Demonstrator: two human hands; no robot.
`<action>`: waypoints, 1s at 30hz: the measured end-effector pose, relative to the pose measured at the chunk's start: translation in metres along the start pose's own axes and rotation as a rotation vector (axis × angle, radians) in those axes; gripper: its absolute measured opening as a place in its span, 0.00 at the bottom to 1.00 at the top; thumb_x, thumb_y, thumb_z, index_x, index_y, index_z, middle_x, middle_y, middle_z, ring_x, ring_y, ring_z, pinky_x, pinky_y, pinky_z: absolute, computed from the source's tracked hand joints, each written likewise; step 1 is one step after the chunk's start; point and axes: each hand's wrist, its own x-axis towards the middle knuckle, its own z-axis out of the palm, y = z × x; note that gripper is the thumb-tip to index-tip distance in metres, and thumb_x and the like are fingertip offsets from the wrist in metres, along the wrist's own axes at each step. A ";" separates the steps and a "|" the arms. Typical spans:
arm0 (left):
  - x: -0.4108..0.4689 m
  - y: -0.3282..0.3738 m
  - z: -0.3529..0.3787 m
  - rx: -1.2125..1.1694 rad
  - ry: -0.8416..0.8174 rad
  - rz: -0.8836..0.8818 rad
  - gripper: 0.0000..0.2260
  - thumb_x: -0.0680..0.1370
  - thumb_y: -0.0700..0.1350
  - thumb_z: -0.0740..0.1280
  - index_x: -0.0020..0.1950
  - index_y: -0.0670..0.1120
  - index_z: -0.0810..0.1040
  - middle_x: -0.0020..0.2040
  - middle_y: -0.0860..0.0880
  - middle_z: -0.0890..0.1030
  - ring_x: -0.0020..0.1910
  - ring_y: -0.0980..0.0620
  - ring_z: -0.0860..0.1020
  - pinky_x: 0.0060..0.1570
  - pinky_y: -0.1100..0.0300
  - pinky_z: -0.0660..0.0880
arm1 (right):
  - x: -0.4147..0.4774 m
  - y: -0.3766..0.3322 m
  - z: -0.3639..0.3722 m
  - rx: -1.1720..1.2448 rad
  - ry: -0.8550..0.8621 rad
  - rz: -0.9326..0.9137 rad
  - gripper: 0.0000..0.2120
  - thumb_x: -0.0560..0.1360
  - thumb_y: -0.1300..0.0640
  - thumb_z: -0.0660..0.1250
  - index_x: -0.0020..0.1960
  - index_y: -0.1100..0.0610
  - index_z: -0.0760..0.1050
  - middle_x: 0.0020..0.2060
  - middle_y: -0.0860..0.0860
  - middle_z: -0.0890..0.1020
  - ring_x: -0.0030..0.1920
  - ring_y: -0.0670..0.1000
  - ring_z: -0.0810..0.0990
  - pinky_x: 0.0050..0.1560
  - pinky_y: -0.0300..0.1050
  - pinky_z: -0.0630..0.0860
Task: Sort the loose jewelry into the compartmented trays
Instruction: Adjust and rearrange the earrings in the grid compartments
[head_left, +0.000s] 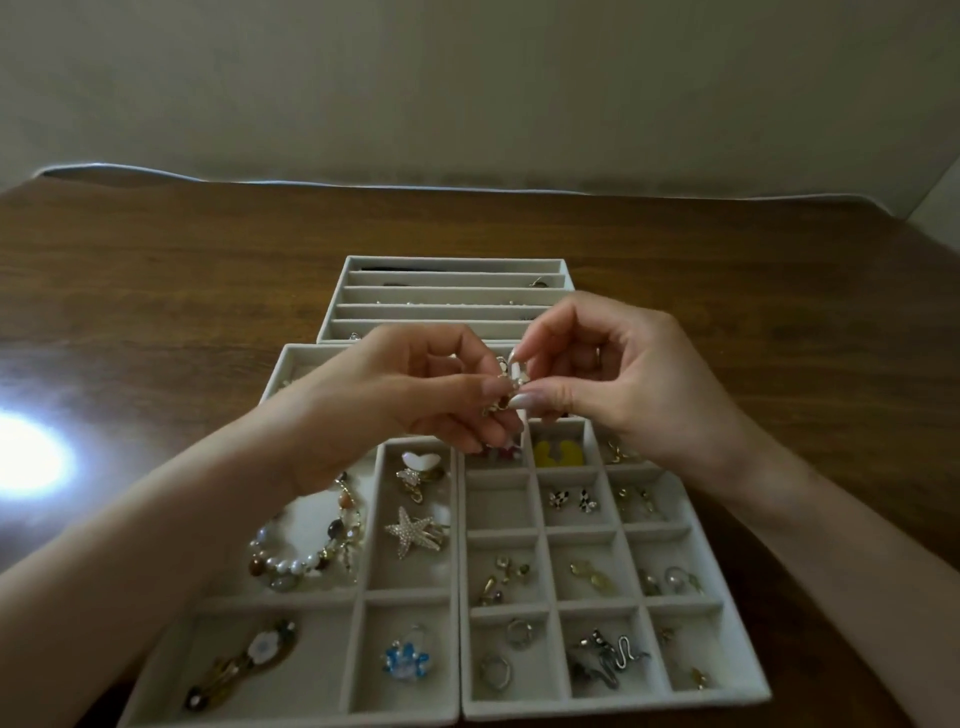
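Both pinch it: left hand (415, 397) and right hand (618, 384) hold a gold piece (505, 387) above the trays (460, 571). Keep it over them in case it slips. Lower it into an empty cell (500, 503), don't drop it.

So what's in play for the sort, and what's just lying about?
In play: gold piece, pinched by left hand and right hand; grid tray; big-compartment tray; long-slot tray.
Lying about: starfish clip, bead bracelet, blue flower piece, all already in trays; table.
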 end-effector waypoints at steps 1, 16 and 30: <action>0.000 0.000 0.000 -0.006 -0.010 -0.006 0.09 0.69 0.42 0.68 0.46 0.38 0.76 0.39 0.42 0.83 0.37 0.50 0.82 0.36 0.65 0.78 | -0.001 0.000 0.000 0.016 -0.006 0.001 0.09 0.65 0.63 0.74 0.43 0.60 0.79 0.39 0.55 0.82 0.39 0.51 0.83 0.41 0.43 0.82; -0.002 0.001 -0.001 0.116 0.011 -0.014 0.10 0.68 0.43 0.68 0.49 0.44 0.80 0.43 0.45 0.84 0.39 0.55 0.79 0.39 0.65 0.74 | 0.002 0.002 -0.011 0.320 -0.105 0.177 0.07 0.64 0.64 0.71 0.41 0.61 0.78 0.34 0.56 0.83 0.33 0.51 0.83 0.35 0.40 0.79; -0.001 -0.001 0.001 -0.008 -0.009 -0.068 0.07 0.68 0.44 0.71 0.44 0.44 0.80 0.40 0.44 0.82 0.35 0.56 0.79 0.37 0.67 0.77 | -0.001 0.000 -0.008 0.089 -0.057 0.029 0.10 0.65 0.68 0.73 0.44 0.58 0.81 0.41 0.52 0.84 0.42 0.49 0.83 0.42 0.39 0.80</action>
